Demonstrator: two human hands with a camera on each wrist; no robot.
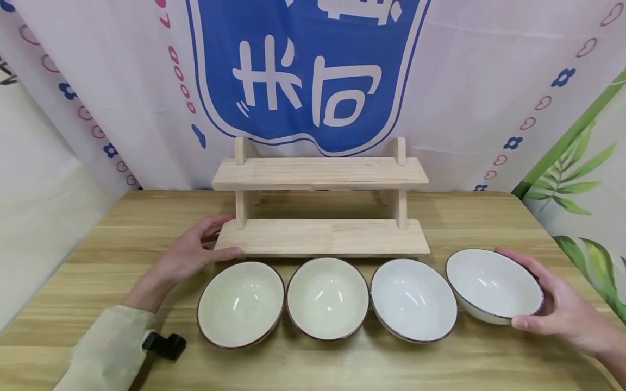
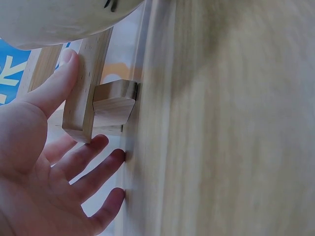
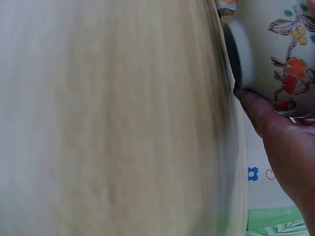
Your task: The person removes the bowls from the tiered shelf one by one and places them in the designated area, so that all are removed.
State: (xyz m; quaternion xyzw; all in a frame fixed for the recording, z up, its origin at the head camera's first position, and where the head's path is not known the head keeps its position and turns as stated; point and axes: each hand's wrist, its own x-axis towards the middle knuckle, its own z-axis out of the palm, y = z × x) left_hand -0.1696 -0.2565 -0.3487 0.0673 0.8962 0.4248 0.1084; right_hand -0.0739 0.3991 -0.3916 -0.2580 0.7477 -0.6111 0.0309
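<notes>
My left hand (image 1: 188, 251) grips the left end of a two-tier wooden display shelf (image 1: 323, 237), thumb along the lower board's front edge and fingers toward its back corner. In the left wrist view the lower board (image 2: 81, 93) lies between thumb and spread fingers (image 2: 96, 169). At the right, my right hand (image 1: 557, 298) holds a white bowl (image 1: 494, 282) by its side, thumb at the near rim. The bowl leans; the right wrist view shows its painted fruit-and-leaf outside (image 3: 290, 59) and a finger near its foot.
Left of the held bowl stand a white bowl (image 1: 413, 301) and two pale green bowls (image 1: 327, 298), (image 1: 240, 305) in a row before the shelf. A printed curtain (image 1: 455, 81) hangs behind the wood-grain table (image 1: 293, 369). A black device (image 1: 164, 346) sits at the left cuff.
</notes>
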